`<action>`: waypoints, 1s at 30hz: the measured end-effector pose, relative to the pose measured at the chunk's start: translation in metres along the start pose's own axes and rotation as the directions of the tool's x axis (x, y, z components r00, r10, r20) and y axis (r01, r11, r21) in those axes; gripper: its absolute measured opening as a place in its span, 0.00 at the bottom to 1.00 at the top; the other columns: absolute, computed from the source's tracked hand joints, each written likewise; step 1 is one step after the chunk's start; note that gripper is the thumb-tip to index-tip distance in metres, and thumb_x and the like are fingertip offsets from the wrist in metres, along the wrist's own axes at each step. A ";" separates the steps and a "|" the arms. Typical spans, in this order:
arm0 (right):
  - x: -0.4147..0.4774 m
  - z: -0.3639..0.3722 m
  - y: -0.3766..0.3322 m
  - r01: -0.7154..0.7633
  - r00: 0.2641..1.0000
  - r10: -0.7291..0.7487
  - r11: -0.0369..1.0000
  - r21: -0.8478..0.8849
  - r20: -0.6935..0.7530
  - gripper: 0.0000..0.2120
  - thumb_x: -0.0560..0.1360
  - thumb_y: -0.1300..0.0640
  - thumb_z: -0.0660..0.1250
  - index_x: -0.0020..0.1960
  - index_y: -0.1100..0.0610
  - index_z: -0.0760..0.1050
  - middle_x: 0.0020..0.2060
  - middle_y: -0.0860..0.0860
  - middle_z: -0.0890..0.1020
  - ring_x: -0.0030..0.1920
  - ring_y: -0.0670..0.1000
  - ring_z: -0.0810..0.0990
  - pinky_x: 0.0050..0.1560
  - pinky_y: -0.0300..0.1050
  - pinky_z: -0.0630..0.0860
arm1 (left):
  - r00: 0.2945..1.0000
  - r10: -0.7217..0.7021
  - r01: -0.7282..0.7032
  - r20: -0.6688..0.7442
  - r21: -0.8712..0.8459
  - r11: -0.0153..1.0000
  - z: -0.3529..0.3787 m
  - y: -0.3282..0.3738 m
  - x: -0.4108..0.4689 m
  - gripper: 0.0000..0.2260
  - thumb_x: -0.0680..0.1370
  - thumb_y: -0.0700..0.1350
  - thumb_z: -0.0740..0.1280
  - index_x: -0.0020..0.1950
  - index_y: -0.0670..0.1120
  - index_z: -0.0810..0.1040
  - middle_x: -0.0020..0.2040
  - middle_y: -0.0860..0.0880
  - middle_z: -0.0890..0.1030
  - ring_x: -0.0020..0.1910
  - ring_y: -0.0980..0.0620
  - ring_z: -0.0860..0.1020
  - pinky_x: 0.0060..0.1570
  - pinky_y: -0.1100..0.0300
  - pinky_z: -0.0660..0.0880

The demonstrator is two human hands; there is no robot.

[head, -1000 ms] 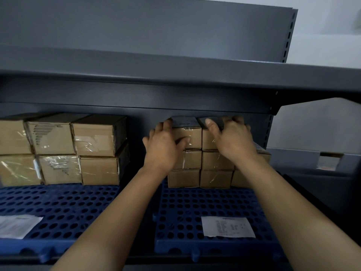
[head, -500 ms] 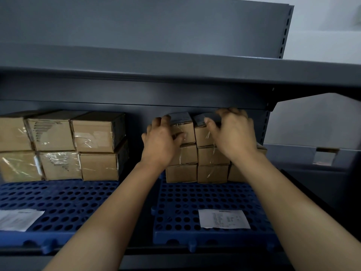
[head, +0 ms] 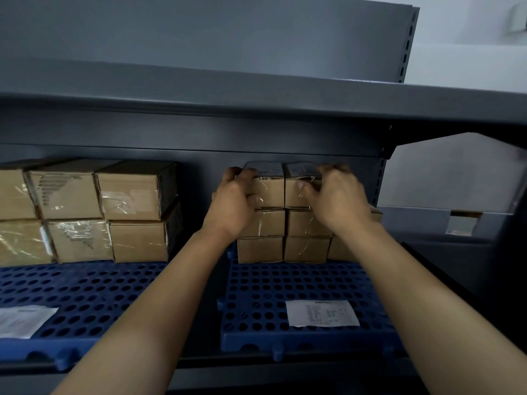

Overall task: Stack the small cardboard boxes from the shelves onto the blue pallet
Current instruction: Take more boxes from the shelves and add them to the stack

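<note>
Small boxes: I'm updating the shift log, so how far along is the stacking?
Done: two tiers of small boxes stand at the back of the right blue pallet. In hand: the left hand grips the top-left box, the right hand the top-right box. Left: the pallet's front holds only a paper slip; no other small boxes show.

My left hand (head: 231, 202) and right hand (head: 340, 199) were bare. Left forearm (head: 159, 295) and right forearm (head: 413, 280) were bare too, all the way to frame bottom. Fingertip detail too blurred.
</note>
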State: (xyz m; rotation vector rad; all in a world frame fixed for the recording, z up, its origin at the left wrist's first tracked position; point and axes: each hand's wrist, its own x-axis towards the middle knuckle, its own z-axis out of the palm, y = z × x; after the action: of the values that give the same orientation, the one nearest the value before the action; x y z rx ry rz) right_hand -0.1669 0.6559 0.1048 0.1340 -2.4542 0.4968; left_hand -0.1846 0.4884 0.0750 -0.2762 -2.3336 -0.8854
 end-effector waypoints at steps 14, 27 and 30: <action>0.004 -0.003 0.000 -0.022 0.999 0.023 1.000 -0.021 0.022 0.22 0.78 0.46 0.62 0.66 0.60 0.70 0.59 0.60 0.73 0.58 0.61 0.75 0.54 0.50 0.75 | 1.000 -0.025 0.025 -0.005 -0.003 1.000 -0.005 -0.003 0.000 0.25 0.76 0.42 0.67 0.72 0.47 0.64 0.69 0.45 0.63 0.65 0.43 0.69 0.67 0.46 0.65; -0.003 -0.008 -0.013 0.001 1.000 -0.002 0.992 -0.127 -0.010 0.22 0.79 0.45 0.60 0.66 0.59 0.70 0.60 0.60 0.74 0.62 0.61 0.70 0.56 0.54 0.72 | 0.999 -0.047 0.047 -0.018 0.021 0.999 -0.009 -0.006 -0.002 0.27 0.75 0.48 0.68 0.72 0.47 0.63 0.69 0.45 0.63 0.66 0.43 0.67 0.67 0.46 0.66; -0.005 -0.009 -0.016 0.011 1.000 -0.015 0.990 -0.144 -0.020 0.22 0.79 0.45 0.60 0.65 0.59 0.70 0.60 0.60 0.74 0.62 0.61 0.70 0.56 0.54 0.72 | 0.999 -0.046 0.047 -0.029 0.036 0.998 -0.011 -0.006 -0.003 0.27 0.75 0.49 0.68 0.71 0.47 0.64 0.69 0.45 0.63 0.66 0.43 0.67 0.67 0.46 0.66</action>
State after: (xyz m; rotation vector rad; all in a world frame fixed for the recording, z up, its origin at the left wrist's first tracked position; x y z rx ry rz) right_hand -0.1545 0.6447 0.1130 0.0846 -2.4569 0.3126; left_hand -0.1793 0.4772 0.0765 -0.1941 -2.3355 -0.8627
